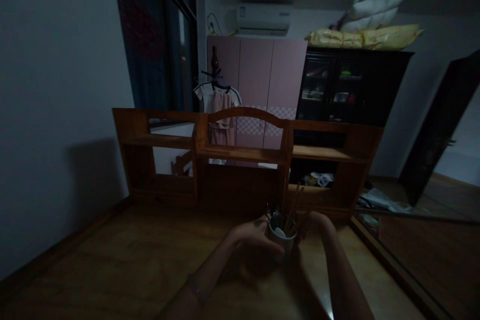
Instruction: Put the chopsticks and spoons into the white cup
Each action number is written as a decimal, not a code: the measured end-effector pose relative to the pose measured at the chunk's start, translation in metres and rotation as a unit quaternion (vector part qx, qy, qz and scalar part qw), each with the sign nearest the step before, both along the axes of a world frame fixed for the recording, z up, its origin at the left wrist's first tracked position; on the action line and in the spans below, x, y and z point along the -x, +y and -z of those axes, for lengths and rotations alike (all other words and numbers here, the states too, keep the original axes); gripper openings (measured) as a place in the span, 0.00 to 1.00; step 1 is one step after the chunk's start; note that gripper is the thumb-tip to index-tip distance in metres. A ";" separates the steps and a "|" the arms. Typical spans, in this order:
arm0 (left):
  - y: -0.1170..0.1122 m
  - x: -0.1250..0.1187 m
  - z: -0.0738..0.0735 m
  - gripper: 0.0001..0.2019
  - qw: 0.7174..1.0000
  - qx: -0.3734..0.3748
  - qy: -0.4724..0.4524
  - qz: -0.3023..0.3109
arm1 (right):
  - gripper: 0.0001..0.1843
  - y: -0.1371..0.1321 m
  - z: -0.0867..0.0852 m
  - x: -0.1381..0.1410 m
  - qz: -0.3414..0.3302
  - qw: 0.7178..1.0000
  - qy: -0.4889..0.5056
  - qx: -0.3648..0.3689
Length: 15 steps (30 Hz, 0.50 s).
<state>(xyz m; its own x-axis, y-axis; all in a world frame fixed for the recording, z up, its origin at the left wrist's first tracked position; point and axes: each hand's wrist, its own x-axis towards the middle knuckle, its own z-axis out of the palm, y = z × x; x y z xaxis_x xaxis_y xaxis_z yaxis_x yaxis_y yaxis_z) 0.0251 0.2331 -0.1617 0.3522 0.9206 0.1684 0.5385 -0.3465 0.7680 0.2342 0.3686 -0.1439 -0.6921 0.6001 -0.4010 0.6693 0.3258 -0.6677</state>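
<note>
A pale cup [282,246] is in front of me, low over the wooden desktop; whether its base touches the wood I cannot tell. Chopsticks [294,207] stick up from it, leaning slightly right. Spoons [278,231] and other thin utensils crowd its mouth. My left hand [257,237] is wrapped round the cup's left side, thumb across the front. From the right, my right hand [309,224] curls in against the cup's other side, its fingertips dark and partly hidden.
A low wooden shelf unit [240,154] stands along the desktop's [150,260] far edge. A raised rim [390,262] borders the right side. Beyond are a pink wardrobe [255,70], a dark cabinet [378,85] and hanging clothes [221,102]. The room is dim.
</note>
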 end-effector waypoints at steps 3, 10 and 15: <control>0.001 -0.005 0.000 0.37 0.999 -0.029 -0.033 0.010 | 0.26 -0.004 -0.002 0.003 -0.014 0.999 0.028 0.028; 0.009 -0.008 0.018 0.34 0.993 -0.041 -0.107 0.002 | 0.28 -0.014 -0.015 0.006 -0.028 0.997 0.036 0.058; 0.012 -0.005 0.028 0.39 0.983 0.027 -0.184 0.004 | 0.26 -0.030 -0.021 0.010 -0.022 0.999 0.037 0.030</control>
<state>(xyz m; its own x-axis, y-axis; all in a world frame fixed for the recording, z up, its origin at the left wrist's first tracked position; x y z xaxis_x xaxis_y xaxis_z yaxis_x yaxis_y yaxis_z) 0.0300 0.2453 -0.1892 0.2833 0.9294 0.2366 0.2187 -0.3028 0.9276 0.2240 0.3385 -0.1228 -0.7463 0.5454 -0.3815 0.6031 0.3115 -0.7344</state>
